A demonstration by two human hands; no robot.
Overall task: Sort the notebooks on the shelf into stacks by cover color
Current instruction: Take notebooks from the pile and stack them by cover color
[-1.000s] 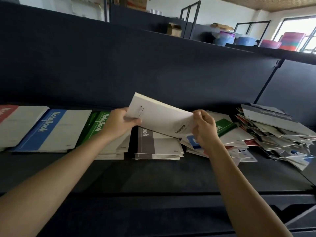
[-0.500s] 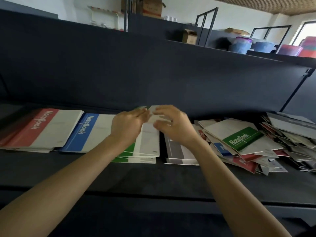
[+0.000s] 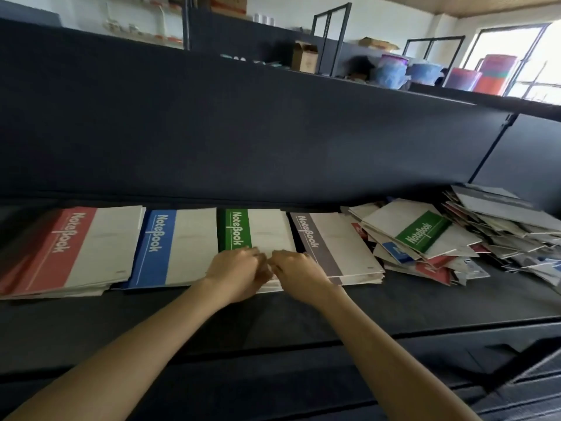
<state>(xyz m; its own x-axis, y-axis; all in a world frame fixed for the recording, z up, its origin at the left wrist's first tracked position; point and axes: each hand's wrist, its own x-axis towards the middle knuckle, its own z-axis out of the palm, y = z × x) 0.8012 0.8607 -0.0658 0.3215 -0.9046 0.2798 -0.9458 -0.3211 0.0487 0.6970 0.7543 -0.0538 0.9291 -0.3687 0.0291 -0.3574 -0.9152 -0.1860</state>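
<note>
on the dark matte shelf [image 3: 273, 320], at the near end of the green stack [image 3: 264, 230]: left hand [image 3: 238, 273] and right hand [image 3: 299, 273], side by side with fingertips almost meeting, both laid over the stack's front edge and covering it. fingers bent; blur hides whether they pinch the top cover or only press it, so the hold cannot be told for either hand.

row, left to right, each stack just beside the next:
- red stack [image 3: 69, 253]
- blue stack [image 3: 173, 244]
- green stack, under both hands
- grey stack [image 3: 334, 244], its near corner by the right hand

all thin, flat, rectangular; off-white paper covers, one coloured band lettered "notebook" in white.

right of the row: unsorted heap [image 3: 425, 235], covers slanted and overlapping, a green-banded one tilted on top.
</note>
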